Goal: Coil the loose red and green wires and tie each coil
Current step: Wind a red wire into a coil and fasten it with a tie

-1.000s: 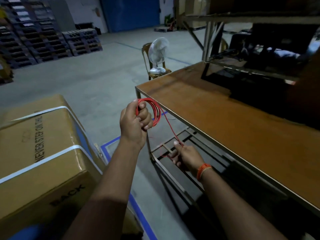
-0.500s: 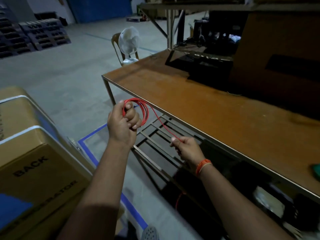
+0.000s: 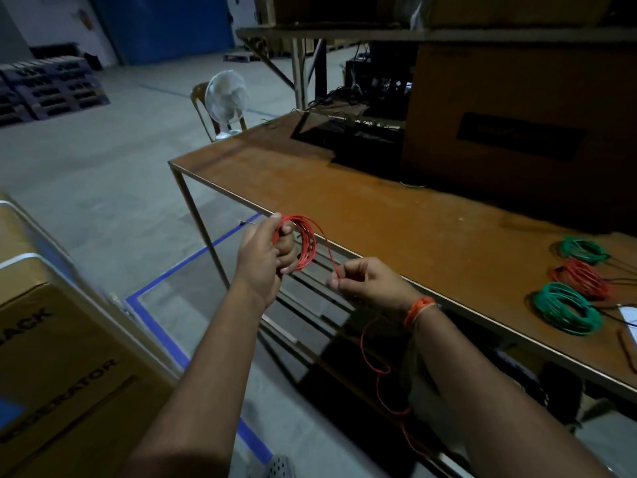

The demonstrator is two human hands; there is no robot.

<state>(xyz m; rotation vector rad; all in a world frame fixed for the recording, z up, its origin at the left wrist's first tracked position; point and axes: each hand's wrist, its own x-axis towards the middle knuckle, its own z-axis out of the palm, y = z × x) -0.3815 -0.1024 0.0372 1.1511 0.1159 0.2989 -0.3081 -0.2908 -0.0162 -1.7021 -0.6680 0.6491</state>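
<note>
Coiling of the red wire (image 3: 329, 251) is in progress in the air just off the near edge of the bench (image 3: 396, 215). The left hand (image 3: 263, 255) grips the partly formed red coil (image 3: 303, 243), fingers curled through the loops so the turns stay together. The right hand (image 3: 365, 279) pinches the feed strand just beside the coil, keeping it taut enough to lay the next turn cleanly. Below that hand the loose tail (image 3: 379, 370) hangs in kinks toward the floor, so a fair length appears to remain unwound.

Finished work sits at the right end of the bench, well apart from the hands: a green coil (image 3: 565, 308) nearest, a red one (image 3: 582, 276) behind it and a second green one (image 3: 582, 250) farther back. That placement likely keeps completed coils from tangling with the free strand. Whether they are tied cannot be seen.
</note>
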